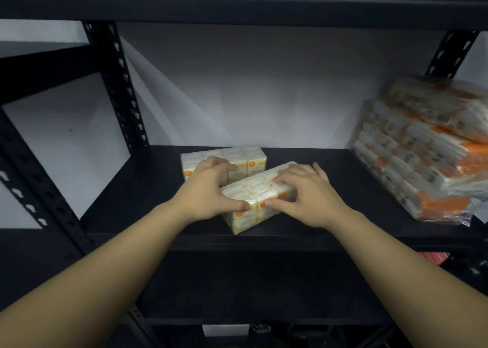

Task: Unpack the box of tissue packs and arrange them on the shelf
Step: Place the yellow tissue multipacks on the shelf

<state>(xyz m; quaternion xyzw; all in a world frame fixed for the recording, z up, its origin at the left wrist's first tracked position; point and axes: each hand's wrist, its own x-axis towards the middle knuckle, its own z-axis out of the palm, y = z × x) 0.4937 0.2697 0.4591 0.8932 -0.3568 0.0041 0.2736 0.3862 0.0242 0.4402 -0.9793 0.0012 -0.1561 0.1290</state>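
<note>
Two bare forearms reach in from the bottom edge toward a black metal shelf [148,215]. Near the shelf's front edge lies a front pack [253,205] of tissues, white with orange dots, turned at an angle so one end points toward the camera. The left hand [211,189] grips its left side, thumb pressed on the near top edge and fingers [224,166] curled over toward the far side. The right hand [309,194] holds the right part of the same pack, thumb laid along the top and fingers [287,177] bent down onto the wrapper. Both sets of fingers are clamped on this pack. Just behind it, close to or touching it, a back pack [237,157] of the same kind lies across the shelf near the rear edge, partly hidden by the left hand. Well apart, at the shelf's right end, a stack [422,146] of larger tissue bundles in clear plastic leans against the wall. Perforated black uprights [118,83] stand at the rear corners, and a grey wall [264,83] closes the back.
</note>
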